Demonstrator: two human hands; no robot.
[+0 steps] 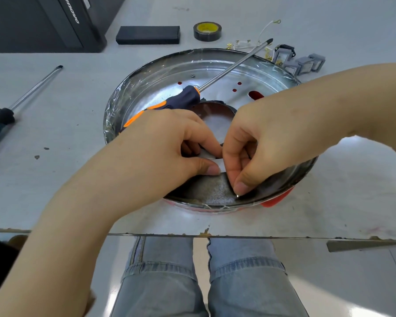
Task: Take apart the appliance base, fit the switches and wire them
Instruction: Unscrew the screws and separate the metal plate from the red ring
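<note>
Base (160, 72), a round metal pan with a central hole, lies on the worktop (55, 179) near its front edge. Left hand (169, 143) rests inside it, fingers curled, thumb pressed flat on the metal by the hole. Right hand (256, 143) pinches a small screw (237, 195) against the pan floor. Orange-handled screwdriver (188, 99) lies across the pan. Beyond the rim: grey switches (306, 64), wires (261, 35), tape roll (207, 31), black box (148, 35); second screwdriver (21, 99) at left.
</note>
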